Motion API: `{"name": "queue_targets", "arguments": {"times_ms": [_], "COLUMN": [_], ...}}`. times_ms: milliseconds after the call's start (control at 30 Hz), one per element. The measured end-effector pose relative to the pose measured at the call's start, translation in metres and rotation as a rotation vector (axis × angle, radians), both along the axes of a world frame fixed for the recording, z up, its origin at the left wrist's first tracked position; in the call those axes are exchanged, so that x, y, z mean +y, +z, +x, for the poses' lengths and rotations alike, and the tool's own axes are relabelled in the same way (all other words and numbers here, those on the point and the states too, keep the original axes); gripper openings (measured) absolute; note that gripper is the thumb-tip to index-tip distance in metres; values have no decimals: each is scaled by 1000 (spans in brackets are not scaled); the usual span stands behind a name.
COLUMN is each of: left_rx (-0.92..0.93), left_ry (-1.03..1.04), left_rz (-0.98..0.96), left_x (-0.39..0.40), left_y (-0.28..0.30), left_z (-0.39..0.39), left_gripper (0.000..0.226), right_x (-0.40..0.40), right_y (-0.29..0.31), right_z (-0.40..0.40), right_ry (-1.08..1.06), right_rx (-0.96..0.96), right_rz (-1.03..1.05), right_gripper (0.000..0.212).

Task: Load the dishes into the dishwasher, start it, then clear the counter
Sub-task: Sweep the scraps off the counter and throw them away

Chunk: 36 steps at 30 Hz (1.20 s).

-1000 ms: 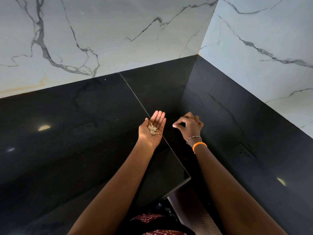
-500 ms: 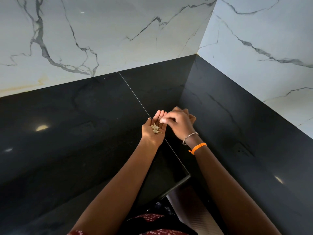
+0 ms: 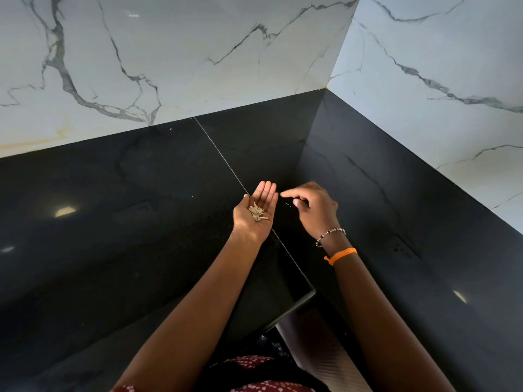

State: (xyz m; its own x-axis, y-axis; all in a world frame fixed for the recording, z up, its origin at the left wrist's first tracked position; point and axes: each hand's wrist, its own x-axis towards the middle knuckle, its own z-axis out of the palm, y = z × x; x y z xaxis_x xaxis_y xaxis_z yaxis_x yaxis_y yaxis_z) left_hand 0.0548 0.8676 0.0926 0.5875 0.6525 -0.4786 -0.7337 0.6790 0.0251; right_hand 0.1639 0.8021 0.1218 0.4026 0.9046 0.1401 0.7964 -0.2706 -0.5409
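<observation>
My left hand (image 3: 256,215) lies palm up above the black counter (image 3: 141,222), fingers straight, with a small heap of pale food scraps (image 3: 257,213) resting in the palm. Just to its right, my right hand (image 3: 312,207) hovers low over the counter, blurred by motion, with the index finger stretched toward the left hand and the thumb beneath it. I see nothing between those fingers. A few tiny specks (image 3: 288,205) lie on the counter under the fingertip. No dishes or dishwasher are in view.
The counter forms an inner corner under white marble wall tiles (image 3: 198,52). A thin seam (image 3: 220,157) runs across the counter toward me. The counter's front edge (image 3: 297,306) ends near my body.
My right hand reached into the left palm half a second ago and has now pulled back to the right, over the counter. My left hand stays in place with the scraps.
</observation>
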Motion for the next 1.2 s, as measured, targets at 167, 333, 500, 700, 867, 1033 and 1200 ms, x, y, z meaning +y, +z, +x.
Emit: {"name": "queue_targets", "arguments": {"times_ms": [167, 333, 500, 700, 867, 1033, 1200], "left_rx": [-1, 13, 21, 14, 21, 24, 29], "left_ry": [11, 3, -3, 9, 0, -7, -23], "left_rz": [-9, 6, 11, 6, 4, 0, -11], "left_x": [3, 0, 0, 0, 0, 0, -2], "left_y": [-1, -1, -2, 0, 0, -3, -3], "left_z": [-4, -4, -4, -7, -6, -3, 3], "left_gripper": [50, 50, 49, 49, 49, 49, 49], "right_x": [-21, -7, 2, 13, 24, 30, 32], "right_y": [-48, -73, -74, -71, -67, -70, -73], "right_z": [-7, -22, -8, 10, 17, 15, 18], "right_ry": [-88, -111, -90, -295, -340, -348, -268], "right_rx": [-184, -260, -229, 66, 136, 102, -31], "right_rz": [-583, -466, -395, -99, -51, -12, 17], "right_gripper": [68, 74, 61, 31, 18, 13, 5]}}
